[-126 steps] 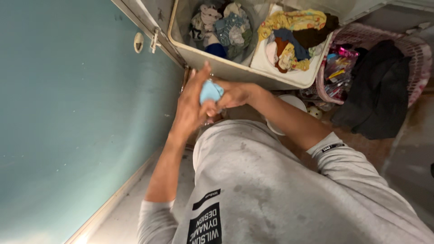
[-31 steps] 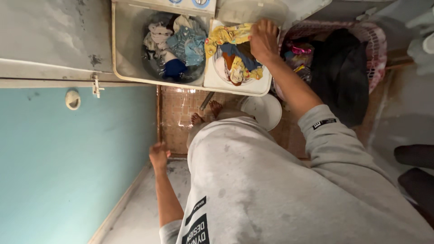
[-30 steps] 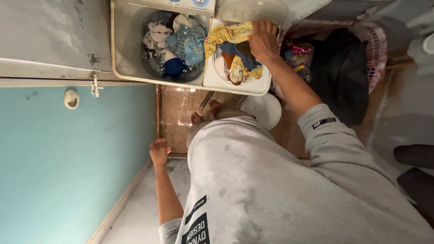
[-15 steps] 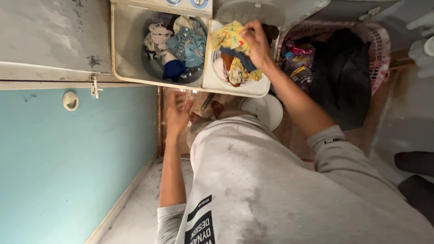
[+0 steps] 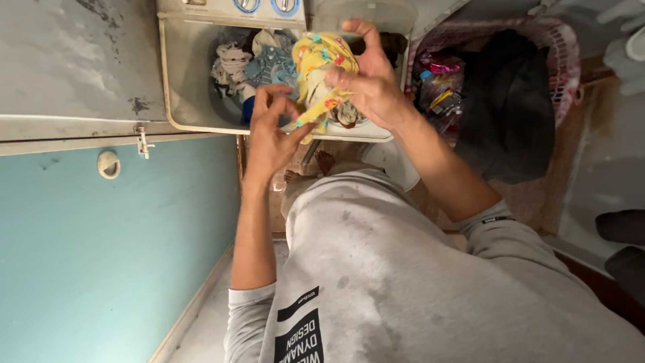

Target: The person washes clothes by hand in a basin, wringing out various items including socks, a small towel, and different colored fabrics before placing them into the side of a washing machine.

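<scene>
Now 2 hands (image 5: pixel 322 111) gripping yellow cloth (image 5: pixel 322 67) above washer (image 5: pixel 176 81).

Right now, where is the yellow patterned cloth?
Head view, top centre: the yellow patterned cloth is held between both hands, above the twin-tub washer's right compartment, left of the pink laundry basket.

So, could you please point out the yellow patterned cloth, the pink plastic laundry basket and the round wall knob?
yellow patterned cloth (image 5: pixel 321 64), head view, upper bunched part.
pink plastic laundry basket (image 5: pixel 561 40), head view, right rim.
round wall knob (image 5: pixel 109 164), head view, centre.
</scene>
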